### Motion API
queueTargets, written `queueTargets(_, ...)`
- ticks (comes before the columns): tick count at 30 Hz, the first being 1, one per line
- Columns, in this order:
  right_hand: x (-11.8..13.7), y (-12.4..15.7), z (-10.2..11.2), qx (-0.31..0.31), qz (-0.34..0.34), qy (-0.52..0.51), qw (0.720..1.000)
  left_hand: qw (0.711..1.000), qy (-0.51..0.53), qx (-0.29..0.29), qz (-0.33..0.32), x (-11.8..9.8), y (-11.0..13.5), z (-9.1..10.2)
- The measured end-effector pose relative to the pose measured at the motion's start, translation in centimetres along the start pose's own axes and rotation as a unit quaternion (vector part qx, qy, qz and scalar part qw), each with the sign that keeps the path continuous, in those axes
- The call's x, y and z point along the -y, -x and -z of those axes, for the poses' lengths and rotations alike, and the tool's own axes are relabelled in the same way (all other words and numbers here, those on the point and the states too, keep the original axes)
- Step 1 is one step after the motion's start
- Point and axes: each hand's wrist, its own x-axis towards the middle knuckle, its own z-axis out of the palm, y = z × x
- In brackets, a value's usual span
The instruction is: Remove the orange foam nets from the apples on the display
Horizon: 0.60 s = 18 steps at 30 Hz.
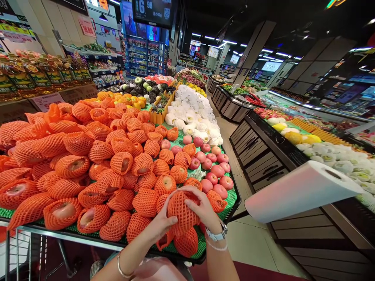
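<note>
Between both hands, over the near right corner of the fruit stand, is a fruit in an orange foam net (pixel 182 212). My left hand (pixel 164 218) is closed round its left side, thumb at the front. From the right and top, my right hand (pixel 199 205) wraps the same netted fruit. The net hides what fruit is inside. More fruits in orange foam nets (pixel 111 181) are heaped to the left and beneath the hands. Just beyond my right hand lie bare pink-red apples (pixel 217 170) on green matting (pixel 231 198).
A roll of white plastic bags (pixel 301 191) juts out at the right of the stand. Fruits in white nets (pixel 199 113) lie farther back. A dark produce stand (pixel 275 160) stands across the tiled aisle (pixel 254 242). Oil bottles (pixel 41 76) line the left.
</note>
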Motion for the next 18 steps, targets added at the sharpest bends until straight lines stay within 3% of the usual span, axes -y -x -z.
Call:
queueTargets(5,-2.4,-0.6,-0.5,-0.095,-0.069,-0.140,0.983,0.998,0.045,-0.020,0.034,-1.5,-0.1,-0.2)
queueTargets(10,-5.9,-4.4,-0.4,-0.229,-0.117,-0.262,0.930,0.998,0.037,-0.041,0.030,-4.8,-1.9,-0.4)
queueTargets(14,-8.8,-10.1,-0.8,-0.237,-0.118,-0.269,0.926,0.994,0.072,-0.075,-0.025,-7.0,-5.4,1.0)
queueTargets(18,-10.7,-15.5,-1.4,-0.225,-0.112,-0.233,0.939,0.985,0.122,-0.101,-0.066,-7.7,-8.9,2.8)
